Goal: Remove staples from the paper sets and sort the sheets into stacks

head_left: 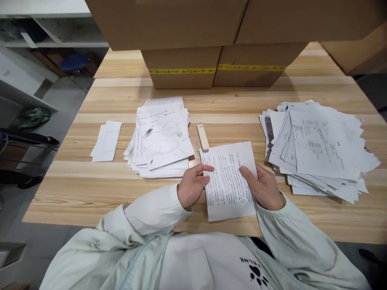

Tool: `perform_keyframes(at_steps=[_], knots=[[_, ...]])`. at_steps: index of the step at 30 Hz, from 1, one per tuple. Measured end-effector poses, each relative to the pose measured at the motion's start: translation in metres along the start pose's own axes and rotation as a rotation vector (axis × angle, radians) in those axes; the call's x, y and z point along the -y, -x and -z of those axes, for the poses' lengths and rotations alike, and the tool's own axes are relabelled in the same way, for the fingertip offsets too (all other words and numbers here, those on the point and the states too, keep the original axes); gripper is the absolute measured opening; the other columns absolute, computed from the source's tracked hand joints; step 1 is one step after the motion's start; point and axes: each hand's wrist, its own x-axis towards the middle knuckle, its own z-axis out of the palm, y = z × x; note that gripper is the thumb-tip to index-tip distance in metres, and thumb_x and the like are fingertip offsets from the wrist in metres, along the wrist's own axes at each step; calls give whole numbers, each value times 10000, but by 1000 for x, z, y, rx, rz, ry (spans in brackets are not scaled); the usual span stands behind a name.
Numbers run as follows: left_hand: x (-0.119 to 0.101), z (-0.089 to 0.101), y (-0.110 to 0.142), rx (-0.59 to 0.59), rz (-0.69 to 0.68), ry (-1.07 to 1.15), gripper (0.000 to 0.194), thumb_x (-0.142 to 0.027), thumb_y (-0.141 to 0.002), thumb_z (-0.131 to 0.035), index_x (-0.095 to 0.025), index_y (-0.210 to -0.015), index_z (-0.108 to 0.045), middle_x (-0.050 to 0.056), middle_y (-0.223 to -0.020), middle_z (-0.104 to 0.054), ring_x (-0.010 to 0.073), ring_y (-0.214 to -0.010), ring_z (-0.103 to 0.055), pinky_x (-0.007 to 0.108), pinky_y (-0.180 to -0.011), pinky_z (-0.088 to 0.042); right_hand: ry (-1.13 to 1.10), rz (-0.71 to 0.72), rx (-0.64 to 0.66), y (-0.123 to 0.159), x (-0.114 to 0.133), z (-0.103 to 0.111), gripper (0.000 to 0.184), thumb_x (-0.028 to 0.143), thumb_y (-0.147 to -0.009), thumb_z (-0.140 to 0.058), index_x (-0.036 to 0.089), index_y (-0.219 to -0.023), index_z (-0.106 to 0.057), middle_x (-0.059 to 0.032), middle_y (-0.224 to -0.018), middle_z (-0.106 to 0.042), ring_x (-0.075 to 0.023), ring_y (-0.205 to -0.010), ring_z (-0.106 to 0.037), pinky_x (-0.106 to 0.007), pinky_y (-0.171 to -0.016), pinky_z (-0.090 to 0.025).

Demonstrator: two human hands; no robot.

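Observation:
A sheet of paper (228, 185) covered in printed lines lies before me near the table's front edge. My right hand (264, 187) grips its right edge, thumb on top and the other fingers underneath. At the left edge is my left hand (195, 184), index finger stretched over the print and thumb apart from it; its other fingers are partly curled. Just beyond the sheet's upper left corner lies a slim cream-coloured stapler (202, 137). To the left is a loose stack of papers (161, 137), the top one marked with pencil scribbles.
A larger, uneven paper pile (323, 145) lies on the right of the wooden table (81, 193). Small white slips (107, 141) lie at the left. Stacked cardboard boxes (184, 68) with yellow tape stand at the back, the upper ones overhanging. A blue stool (74, 62) stands beyond the left edge.

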Motion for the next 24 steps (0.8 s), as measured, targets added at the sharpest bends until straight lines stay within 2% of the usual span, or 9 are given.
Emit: perform_keyframes(at_steps=[4, 8, 10, 12, 15, 18, 19, 21, 24], knots=[[-1, 1, -2, -8, 2, 17, 266, -105, -657, -695, -115, -923, -704, -71, -556, -505, 36, -484, -407, 189, -491, -274, 41, 37, -21, 0, 2, -1, 392, 560, -853, -670, 173, -892, -720, -74, -838, -756, -222, -708, -663, -351, -633, -518], [-3, 1, -5, -19, 62, 76, 271, -75, -631, -687, -121, -897, -710, -82, -526, -486, 46, -476, -433, 193, -484, -315, 66, 94, -27, -4, 1, -6, 398, 561, -861, -659, 173, -933, -706, -77, -887, -758, -228, -751, -675, -359, -663, -529], [-4, 0, -7, -28, 91, 89, 280, -58, -634, -678, -113, -906, -710, -85, -518, -485, 50, -474, -438, 198, -485, -329, 104, 135, -25, -5, 0, -5, 421, 572, -875, -636, 171, -985, -700, -86, -930, -757, -236, -784, -684, -358, -670, -529], [-4, 0, -8, -45, 97, 87, 293, -39, -645, -661, -101, -927, -709, -74, -534, -514, 55, -486, -458, 202, -493, -342, 244, 183, -3, -4, 4, 4, 471, 567, -892, -613, 171, -1136, -682, -92, -953, -755, -240, -780, -685, -357, -660, -515], [-3, 0, -9, -47, 92, 66, 322, -16, -662, -632, -92, -967, -702, -43, -599, -586, 58, -510, -489, 201, -501, -359, 620, 318, -71, 0, 30, 31, 557, 507, -923, -592, 189, -1380, -577, -97, -979, -748, -234, -704, -659, -368, -638, -471], [-1, 0, -10, -37, 74, 37, 333, -6, -666, -621, -92, -978, -702, -32, -625, -604, 56, -515, -491, 197, -498, -359, 864, 587, -191, -7, 78, 50, 409, 410, -976, -539, 222, -1327, -631, -124, -1063, -726, -274, -837, -662, -404, -723, -464], [-1, 0, -10, -39, 64, 27, 333, -5, -664, -621, -94, -973, -705, -37, -615, -595, 51, -504, -477, 196, -491, -347, 881, 685, -166, -14, 94, 47, 361, 377, -993, -516, 221, -1286, -656, -134, -1080, -719, -297, -931, -655, -419, -786, -465], [1, 0, -10, -43, 44, 13, 329, -10, -662, -622, -101, -966, -712, -56, -579, -560, 44, -477, -440, 197, -480, -317, 838, 841, -46, -38, 119, 27, 317, 335, -1016, -471, 190, -1194, -690, -142, -1069, -715, -307, -1021, -631, -442, -882, -456], [2, -1, -10, -42, 21, 10, 317, -32, -670, -617, -102, -963, -716, -85, -520, -479, 44, -457, -397, 203, -480, -292, 813, 866, 123, -85, 129, -35, 344, 291, -1044, -387, 137, -1086, -693, -128, -1065, -691, -286, -1041, -591, -458, -908, -446]])
